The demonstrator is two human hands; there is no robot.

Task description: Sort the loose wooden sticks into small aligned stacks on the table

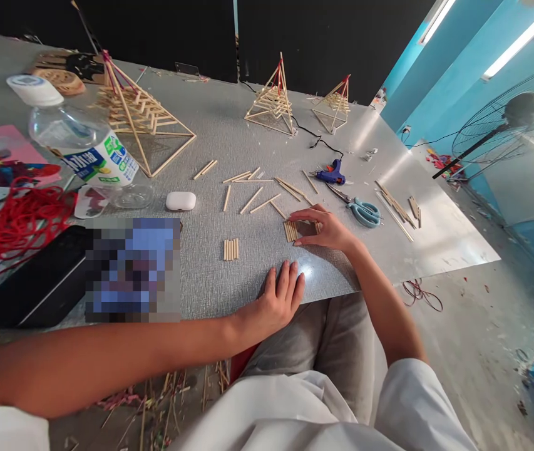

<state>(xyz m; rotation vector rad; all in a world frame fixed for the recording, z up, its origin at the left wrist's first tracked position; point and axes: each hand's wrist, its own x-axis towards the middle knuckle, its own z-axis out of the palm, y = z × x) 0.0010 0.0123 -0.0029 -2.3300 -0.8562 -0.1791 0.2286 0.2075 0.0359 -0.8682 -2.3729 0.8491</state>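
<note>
My right hand (325, 230) curves around a row of short wooden sticks (290, 232) lying side by side on the grey table (191, 269). Its thumb is at their near ends and a finger at their far ends; a few more stick ends show under the palm. Resting near the table's front edge, my left hand (278, 300) has its fingers stretched out and holds nothing. A second row of short sticks (231, 249) lies to the left of the right hand. Loose sticks (250, 200) are scattered beyond both rows.
Scissors (364, 212) and a blue glue gun (331, 173) lie right of centre. Stick pyramids (273, 103) stand at the back. On the left are a plastic bottle (92, 150), a white case (181, 200), red cord (17, 219) and a black pouch (36, 282). A fan (523, 111) stands at right.
</note>
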